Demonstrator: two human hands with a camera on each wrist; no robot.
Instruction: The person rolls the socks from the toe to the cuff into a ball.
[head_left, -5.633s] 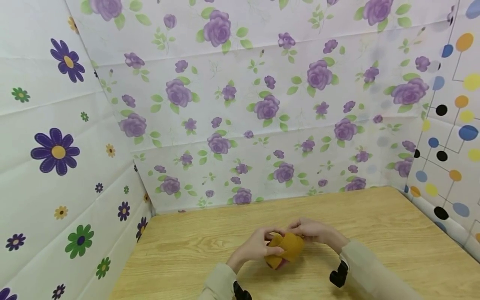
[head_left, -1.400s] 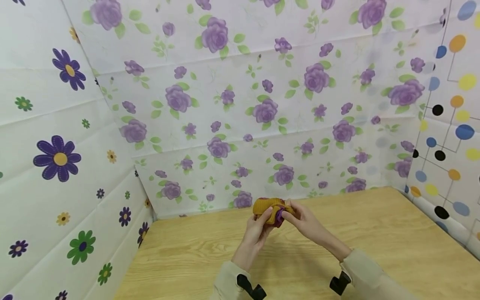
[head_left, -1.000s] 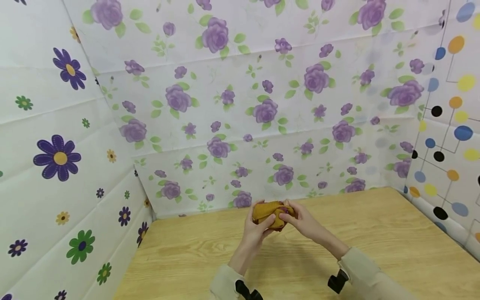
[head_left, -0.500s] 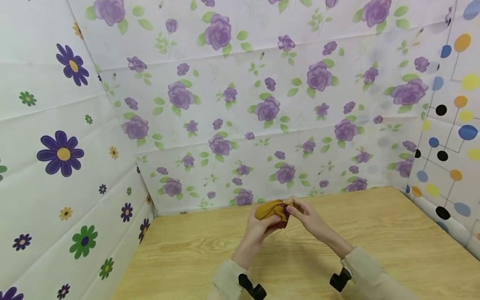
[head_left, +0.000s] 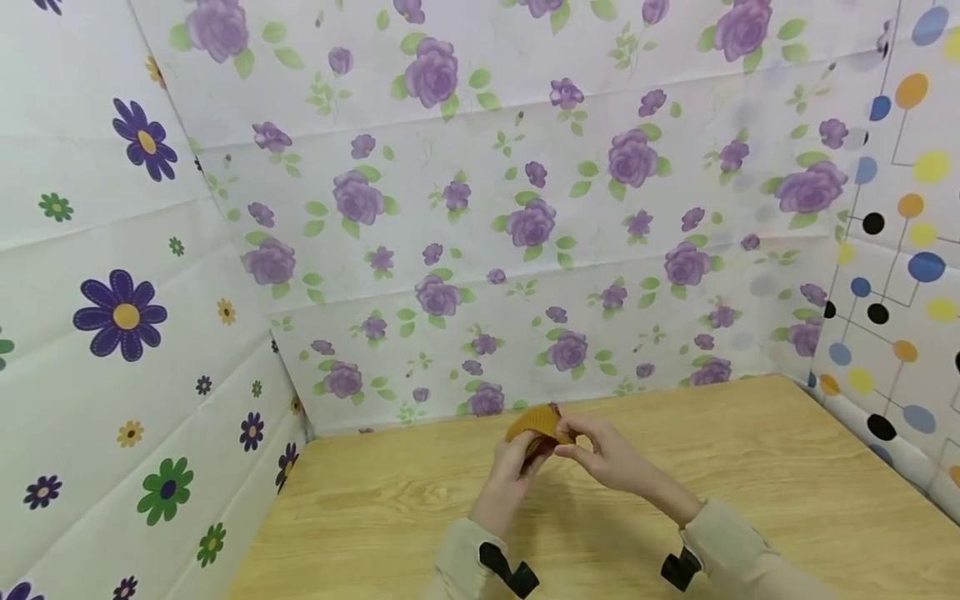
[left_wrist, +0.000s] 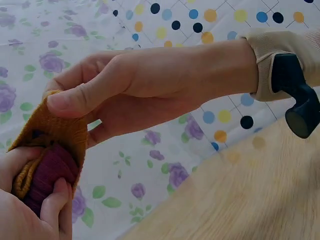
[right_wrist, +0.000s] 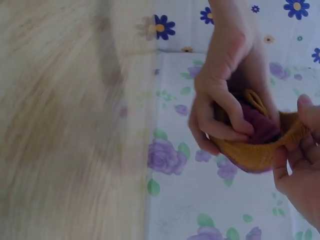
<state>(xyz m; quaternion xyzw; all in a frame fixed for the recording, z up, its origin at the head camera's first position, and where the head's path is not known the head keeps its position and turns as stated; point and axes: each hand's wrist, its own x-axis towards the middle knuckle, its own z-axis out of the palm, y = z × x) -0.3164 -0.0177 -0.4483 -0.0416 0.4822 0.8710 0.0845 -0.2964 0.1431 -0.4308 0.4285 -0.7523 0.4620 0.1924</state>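
Observation:
A rolled-up mustard knit sock [head_left: 534, 421] with maroon fabric tucked inside is held up above the far part of the table, between both hands. My left hand [head_left: 508, 477] grips the roll from the left; its fingers hold the maroon part [left_wrist: 50, 175] within the mustard cuff. Pinching the cuff's edge between thumb and fingers, my right hand [head_left: 611, 454] stretches it outward from the roll. In the right wrist view the cuff [right_wrist: 250, 155] curves around the maroon core, and the left hand's fingers reach inside it.
Below is a light wood-grain table [head_left: 390, 517]. Behind it hangs a white sheet with purple roses [head_left: 360, 275]; a flowered sheet [head_left: 150, 400] closes the left side and a dotted one [head_left: 907, 333] the right. Black wrist cameras [head_left: 510, 571] sit at the beige cuffs.
From low over the table, both hands have raised the sock toward the back edge. Most recently my right hand has turned and pulled the mustard cuff outward; the maroon part shows less from above.

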